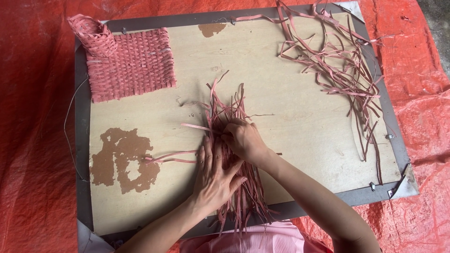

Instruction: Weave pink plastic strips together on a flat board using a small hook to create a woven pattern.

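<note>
Two hands weave pink strips (232, 140): left hand (213, 175) flat, pressing them down; right hand (243, 140) pinching one strip beside it, apparently to thread crosswise next.

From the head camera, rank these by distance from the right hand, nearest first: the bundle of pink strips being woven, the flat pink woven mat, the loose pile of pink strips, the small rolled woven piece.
From the right hand:
1. Bundle of pink strips being woven, under the hand, centre of the board.
2. Flat pink woven mat, upper left.
3. Loose pile of pink strips, upper right; nearly level with the mat, hard to call.
4. Small rolled woven piece, far top-left corner.
</note>
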